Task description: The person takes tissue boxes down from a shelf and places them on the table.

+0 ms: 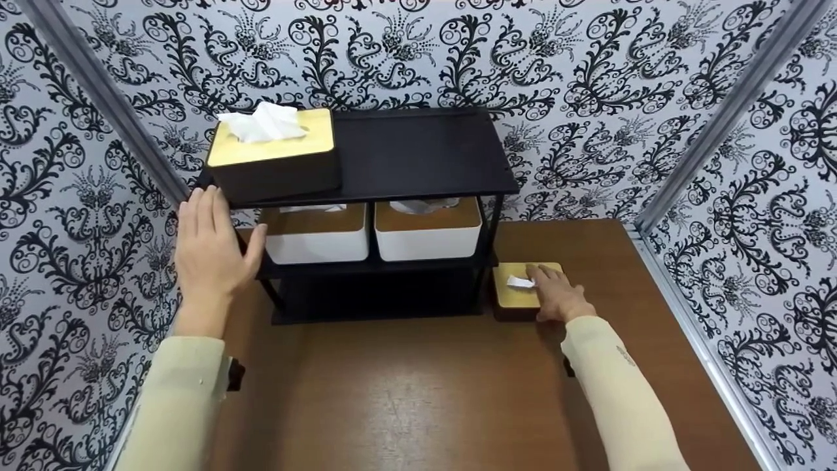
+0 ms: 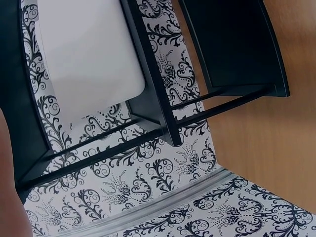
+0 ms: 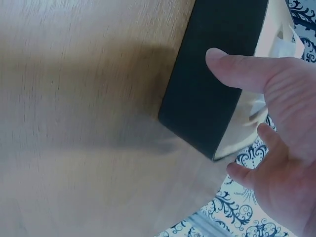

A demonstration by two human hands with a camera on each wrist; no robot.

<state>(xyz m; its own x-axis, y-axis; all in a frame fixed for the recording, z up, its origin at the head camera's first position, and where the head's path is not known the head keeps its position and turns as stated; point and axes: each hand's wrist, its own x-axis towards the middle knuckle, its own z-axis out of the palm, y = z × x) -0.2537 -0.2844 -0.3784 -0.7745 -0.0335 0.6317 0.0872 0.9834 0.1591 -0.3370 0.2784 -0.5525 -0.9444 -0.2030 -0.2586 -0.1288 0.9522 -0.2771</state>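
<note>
In the head view, my left hand (image 1: 209, 252) lies with straight fingers against the left front corner of a black shelf rack (image 1: 425, 154). Beside its fingertips, a dark tissue box (image 1: 274, 173) with a yellow lid stands on the top board, white tissue poking out. To the right of the rack, my right hand (image 1: 559, 294) reaches over the right side of a smaller yellow-lidded tissue box (image 1: 516, 297) on the table. Its fingers lie over the lid; the extended thumb (image 3: 232, 66) crosses the dark side wall in the right wrist view. Some fingertips there are hidden.
Two white tissue boxes with brown lids, a left one (image 1: 317, 242) and a right one (image 1: 428, 242), sit on the middle shelf. The rack's low bottom board (image 1: 379, 297) rests on the brown table (image 1: 405, 392). Patterned walls (image 1: 588, 98) enclose the back and both sides.
</note>
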